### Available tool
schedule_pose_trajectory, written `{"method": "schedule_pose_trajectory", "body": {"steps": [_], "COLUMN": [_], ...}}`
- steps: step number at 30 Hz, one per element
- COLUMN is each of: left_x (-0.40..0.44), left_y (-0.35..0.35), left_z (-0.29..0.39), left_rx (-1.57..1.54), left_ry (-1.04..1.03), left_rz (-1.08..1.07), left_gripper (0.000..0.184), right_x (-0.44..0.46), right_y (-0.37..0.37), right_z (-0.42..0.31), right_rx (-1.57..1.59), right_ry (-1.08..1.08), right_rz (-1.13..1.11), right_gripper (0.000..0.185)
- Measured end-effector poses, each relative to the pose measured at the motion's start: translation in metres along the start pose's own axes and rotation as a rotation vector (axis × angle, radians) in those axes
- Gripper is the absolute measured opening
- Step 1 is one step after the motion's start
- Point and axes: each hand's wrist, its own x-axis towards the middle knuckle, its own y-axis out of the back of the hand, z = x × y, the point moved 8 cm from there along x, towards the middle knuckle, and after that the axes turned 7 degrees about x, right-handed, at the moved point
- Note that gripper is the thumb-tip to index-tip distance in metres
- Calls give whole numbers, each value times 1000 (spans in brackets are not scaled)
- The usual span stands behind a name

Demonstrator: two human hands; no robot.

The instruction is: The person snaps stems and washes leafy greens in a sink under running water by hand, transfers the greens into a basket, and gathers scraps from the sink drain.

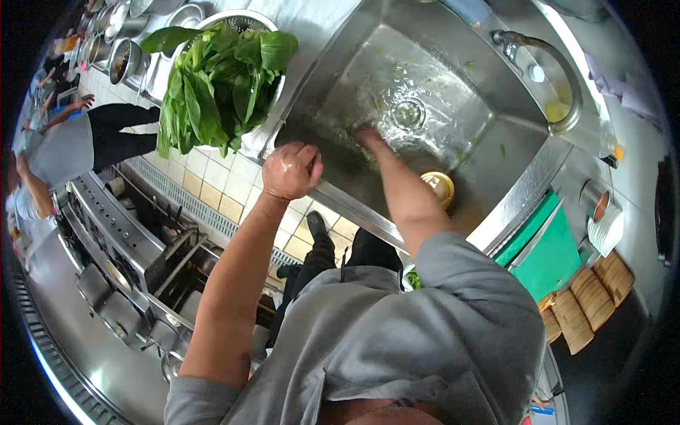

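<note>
My left hand (pixel 292 170) is closed in a wet fist at the near left rim of the steel sink (pixel 513 145). No object shows in its fingers. My right hand (pixel 367 136) reaches down into the sink, left of the drain (pixel 409 113). Its fingers are blurred and partly hidden by the water, so what they touch cannot be made out. Small green leaf scraps float around it. Beyond my left hand, a large heap of leafy greens (pixel 212 85) fills a metal colander (pixel 263 19) and hangs over its side. A round gold-coloured object (pixel 439 188) lies by my right forearm.
A curved faucet (pixel 567 78) stands at the sink's right side. Green cloth or board (pixel 545 262), stacked white bowls (pixel 605 232) and brown wooden-looking blocks (pixel 572 315) are to the right. A stove (pixel 117 227) is on the left, with another person (pixel 64 142) beyond it.
</note>
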Motion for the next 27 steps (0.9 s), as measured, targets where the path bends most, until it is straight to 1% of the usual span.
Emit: {"method": "schedule_pose_trajectory", "body": {"steps": [1, 2, 3, 5, 6, 7, 9, 10, 11, 13, 14, 15, 16, 17, 18, 19, 20, 21, 22, 23, 24, 25, 26, 27], "left_x": [-1, -3, -4, -2, -4, -8, -10, -9, -11, -18, -22, -23, -23, -26, -30, -34, -46, -59, -82, -102, -129, -165, -188, -221], "left_y": [-3, -3, 1, 6, 10, 10, 6, 19, 16, -2, 4, 3, -12, -6, 4, 14, 28, 38, 50, 55, 47, 54, 48, 40], "left_z": [-3, -2, 2, 3, 5, 4, 4, 12, 12, 7, 11, 11, -1, 4, 12, 17, 21, 21, 20, 9, -11, -17, -40, -64], "left_rx": [-1, -6, -6, -4, -20, -25, 13, -32, -70, -50, -48, -19, 26, 24, -21, -101, -183, -242, -180, -80, -53, 52, -44, 60], "left_ry": [-2, -3, -21, 11, -19, -39, -8, -11, -58, -127, -96, -105, -68, -116, -177, -218, -317, -443, -468, -351, -415, -394, -289, -332], "left_rz": [-9, -21, -7, -15, 62, 66, -4, 65, 58, 30, 69, 80, 50, 98, 164, 177, 350, 436, 448, 357, 348, 407, 184, 147], "left_gripper": [13, 13, 13, 12, 11, 11, 10, 10, 11, 14, 16, 17, 17, 19, 20, 17, 11, 7, 9, 12, 16, 21, 24, 25], "right_x": [8, 36, 60, 1, -30, -52, -102, -145, -187, -242, -282, -328, -375, -420, -468, -513, -566, -600, -650, -680, -703, -713, -713, -712], "right_y": [-22, -57, -77, -69, -64, -57, -51, -47, -35, 10, 35, 61, 76, 88, 104, 114, 121, 129, 127, 129, 129, 129, 126, 118], "right_z": [-1, 4, 0, -67, -103, -137, -177, -205, -228, -234, -228, -231, -225, -209, -194, -177, -163, -135, -109, -81, -36, 19, 90, 147], "right_rx": [123, -136, -401, 33, 244, 250, 32, 287, 544, 635, 675, 734, 793, 823, 952, 1078, 1065, 1093, 1104, 1166, 1273, 1345, 1552, 1575], "right_ry": [21, 86, 148, 158, 153, 159, -128, -87, -21, 143, 165, 268, 363, 382, 445, 510, 663, 793, 756, 850, 934, 969, 970, 1001], "right_rz": [53, -69, -181, -265, -312, -293, -488, -533, -554, -418, -320, -235, -158, -85, -11, 46, 122, 211, 284, 342, 343, 421, 594, 568], "right_gripper": [41, 38, 36, 29, 25, 25, 16, 12, 9, 7, 7, 8, 8, 8, 7, 7, 6, 6, 8, 8, 7, 7, 9, 12]}}
